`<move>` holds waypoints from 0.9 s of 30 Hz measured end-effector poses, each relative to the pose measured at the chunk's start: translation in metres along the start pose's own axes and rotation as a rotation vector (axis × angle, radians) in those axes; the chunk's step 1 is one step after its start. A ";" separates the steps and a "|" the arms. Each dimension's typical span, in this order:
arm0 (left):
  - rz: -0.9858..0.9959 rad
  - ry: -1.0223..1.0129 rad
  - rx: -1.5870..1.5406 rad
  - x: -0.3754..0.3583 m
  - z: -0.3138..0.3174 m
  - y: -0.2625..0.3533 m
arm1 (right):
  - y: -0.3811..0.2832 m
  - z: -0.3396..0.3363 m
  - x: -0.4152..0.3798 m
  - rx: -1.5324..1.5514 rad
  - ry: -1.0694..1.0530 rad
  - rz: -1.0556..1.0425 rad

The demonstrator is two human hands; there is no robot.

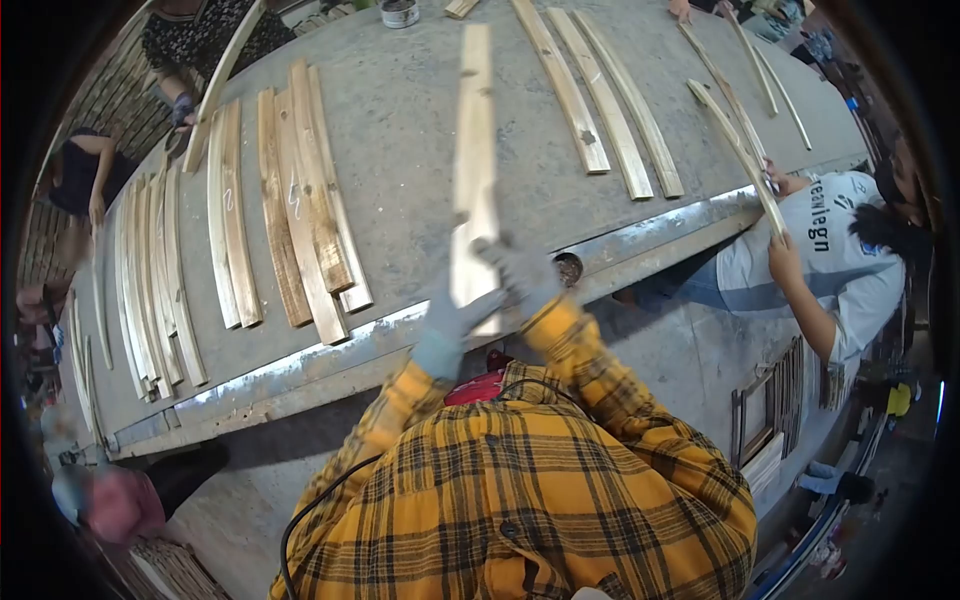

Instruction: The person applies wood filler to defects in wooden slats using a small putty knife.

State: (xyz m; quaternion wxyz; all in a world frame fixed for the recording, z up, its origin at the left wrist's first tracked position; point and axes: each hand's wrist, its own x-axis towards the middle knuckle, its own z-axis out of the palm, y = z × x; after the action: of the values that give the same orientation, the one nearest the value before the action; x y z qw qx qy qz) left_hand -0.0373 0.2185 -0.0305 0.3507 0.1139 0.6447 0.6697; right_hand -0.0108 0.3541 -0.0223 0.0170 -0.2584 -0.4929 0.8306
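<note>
A pale wooden slat [475, 130] points away from my body over the table, its near end between my two hands and blurred by motion. My left hand [455, 322], in a grey glove, is closed round the left side of that near end. On the opposite edge is my right hand [522, 272], also gloved and smeared, its fingers bent over the slat. Left of them lies a group of darker slats [305, 200], some with chalk-like marks. Several lighter slats [605, 110] lie farther off to the right.
The grey table [410, 170] has a metal-trimmed front edge [330, 350] with a round hole [568, 268]. More slats [150, 280] lie at the left. A person in a white shirt [840, 250] holds a slat at the right. Other people stand round the table. A can [399, 13] stands at the back.
</note>
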 end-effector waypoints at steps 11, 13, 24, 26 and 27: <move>0.277 0.668 1.023 0.003 -0.084 -0.008 | -0.168 -0.229 0.124 -0.350 0.393 -0.172; 0.188 0.835 1.227 -0.017 -0.106 -0.004 | -0.171 -0.274 0.154 -0.920 0.645 -0.323; 0.250 0.534 0.844 0.018 -0.076 -0.015 | -0.062 -0.189 0.149 -1.631 0.639 0.061; 0.031 0.343 0.330 0.054 -0.051 -0.013 | -0.046 -0.174 0.145 -1.676 0.667 -0.014; -0.078 0.225 0.023 0.074 -0.041 -0.014 | -0.056 -0.140 0.126 -1.648 0.601 0.080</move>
State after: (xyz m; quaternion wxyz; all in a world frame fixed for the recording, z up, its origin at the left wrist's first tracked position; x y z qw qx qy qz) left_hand -0.1114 0.2303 -0.0716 0.3005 0.0169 0.6914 0.6567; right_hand -0.0705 0.5317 -0.0811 -0.0751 -0.4135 -0.9011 0.1070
